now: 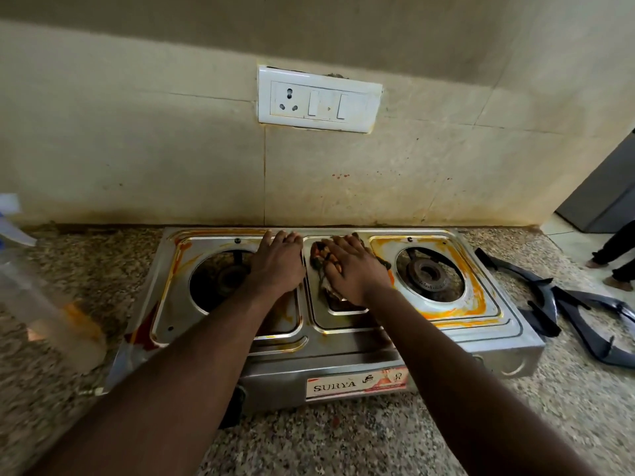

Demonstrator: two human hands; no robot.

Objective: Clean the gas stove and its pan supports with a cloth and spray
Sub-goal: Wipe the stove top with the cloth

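Observation:
A two-burner steel gas stove (343,341) stands on the granite counter, smeared with orange stains around both burners. My right hand (354,266) presses a dark, dirty cloth (318,257) flat on the stove's middle panel. Flat on the steel beside the left burner (223,274) lies my left hand (278,259), fingers together, holding nothing. The right burner (429,273) is uncovered. Two black pan supports (567,310) lie off the stove on the counter to the right. At the left edge stands a clear spray bottle (41,290), blurred.
A tiled wall with a white socket and switch plate (319,99) rises right behind the stove. The speckled granite counter (343,441) runs in front. A person's feet (615,269) show on the floor at far right, near a grey door.

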